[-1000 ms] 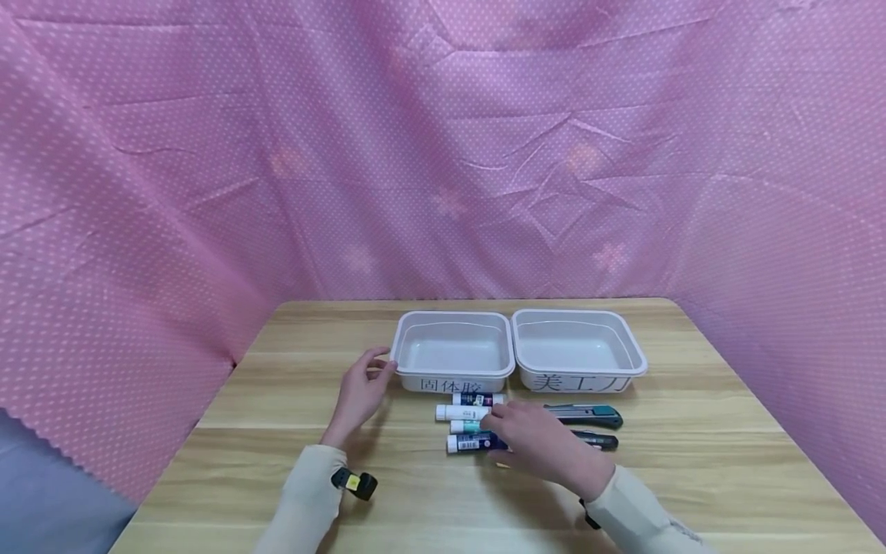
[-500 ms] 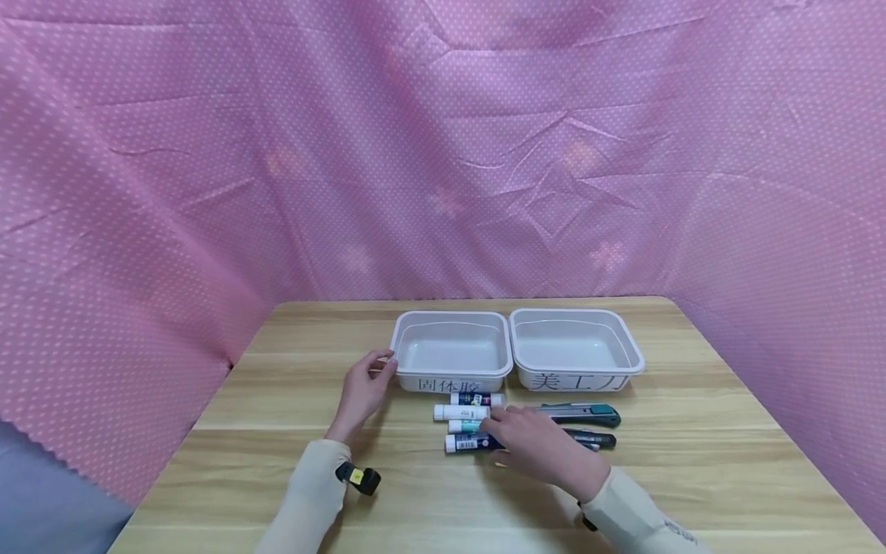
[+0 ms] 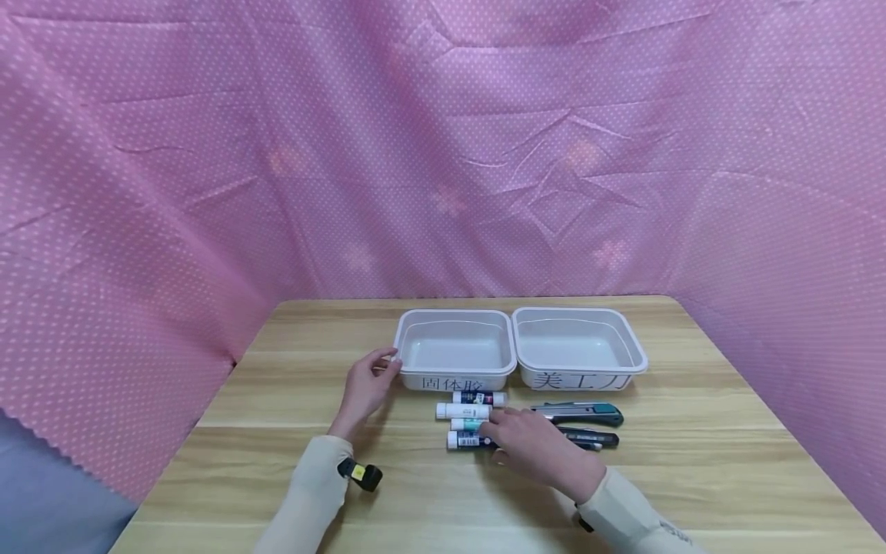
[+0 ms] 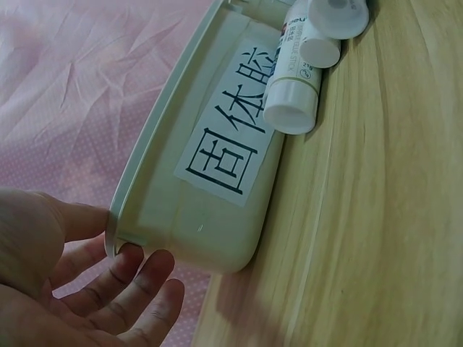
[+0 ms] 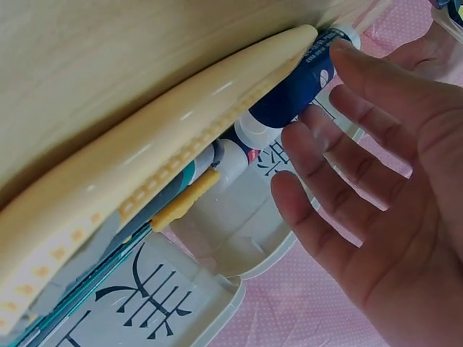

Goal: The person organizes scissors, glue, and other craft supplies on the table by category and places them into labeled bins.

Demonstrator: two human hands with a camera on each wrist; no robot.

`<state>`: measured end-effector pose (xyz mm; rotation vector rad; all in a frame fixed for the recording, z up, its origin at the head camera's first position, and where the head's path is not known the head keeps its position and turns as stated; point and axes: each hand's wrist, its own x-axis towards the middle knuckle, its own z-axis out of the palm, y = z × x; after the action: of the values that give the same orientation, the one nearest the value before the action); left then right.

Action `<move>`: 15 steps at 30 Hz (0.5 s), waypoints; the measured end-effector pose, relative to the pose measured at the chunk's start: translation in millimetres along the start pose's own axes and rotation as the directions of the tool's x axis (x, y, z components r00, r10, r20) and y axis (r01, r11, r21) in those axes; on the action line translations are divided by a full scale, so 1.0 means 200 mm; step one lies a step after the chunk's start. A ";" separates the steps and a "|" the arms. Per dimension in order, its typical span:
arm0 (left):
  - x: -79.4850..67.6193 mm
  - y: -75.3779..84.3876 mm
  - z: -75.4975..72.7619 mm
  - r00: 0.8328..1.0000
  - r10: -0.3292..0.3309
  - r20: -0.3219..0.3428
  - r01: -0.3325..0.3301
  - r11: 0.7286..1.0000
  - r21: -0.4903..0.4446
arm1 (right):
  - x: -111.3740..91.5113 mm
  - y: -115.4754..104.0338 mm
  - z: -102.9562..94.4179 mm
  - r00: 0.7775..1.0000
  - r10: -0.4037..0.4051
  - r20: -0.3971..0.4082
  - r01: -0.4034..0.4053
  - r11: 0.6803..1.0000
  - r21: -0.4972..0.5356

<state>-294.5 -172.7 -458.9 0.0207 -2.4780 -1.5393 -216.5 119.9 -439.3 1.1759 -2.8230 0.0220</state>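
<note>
1. Fingers and thumb of the left hand (image 3: 367,387) are narrowed on the rim at the left end of a white tub, pinching it; a black strap (image 3: 361,474) circles that cuff.
2. Left tub (image 3: 453,354) stands upright on the wooden table (image 3: 277,431), its front label (image 3: 451,384) reading 固体胶.
3. Before it lie four glue sticks, side by side with their left ends white: a dark one (image 3: 477,398) nearest the tub, then a white one (image 3: 464,411), a teal-and-white one (image 3: 467,425), and a navy one (image 3: 468,439) nearest the person.
4. Right hand (image 3: 543,450) is over the right ends of the sticks, fingers spread wide of the thumb. Its thumb tip overlaps the navy stick in the right wrist view; contact I cannot tell.
5. Right tub (image 3: 581,350), labelled 美工刀, stands just beside the left one.
6. In front of it lie a teal-and-grey cutter (image 3: 584,414) and a black cutter (image 3: 591,438), both partly behind the right hand; the right wrist view shows a long cream-yellow tool (image 5: 152,141) alongside.
</note>
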 end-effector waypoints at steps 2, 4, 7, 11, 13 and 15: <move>0.00 0.00 0.00 1.000 0.000 0.004 0.000 1.000 -0.001 | 0.00 0.00 0.00 1.000 0.010 0.005 -0.010 1.000 0.005; 0.00 0.00 0.00 1.000 -0.002 0.009 0.002 1.000 -0.004 | 0.01 0.00 0.00 1.000 0.021 0.012 -0.021 1.000 0.006; 0.00 0.00 -0.01 1.000 -0.009 0.016 0.010 1.000 -0.007 | 0.02 0.00 0.00 0.999 0.033 0.018 -0.033 0.999 -0.001; 0.00 0.00 -0.01 1.000 -0.019 0.020 0.019 1.000 -0.011 | 0.02 0.00 0.01 0.999 0.034 0.006 -0.034 0.999 -0.020; 0.00 0.00 -0.01 1.000 -0.017 0.019 0.018 1.000 -0.014 | 0.03 -0.01 0.01 0.999 0.032 -0.009 -0.032 0.999 -0.031; 0.00 -0.01 -0.01 1.000 -0.017 0.021 0.018 1.000 -0.014 | 0.03 -0.01 0.02 0.999 0.029 -0.024 -0.030 0.999 -0.041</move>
<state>-294.3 -175.3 -459.0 0.0246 -2.4892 -1.5716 -220.3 113.8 -442.8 1.1184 -2.8064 -0.0215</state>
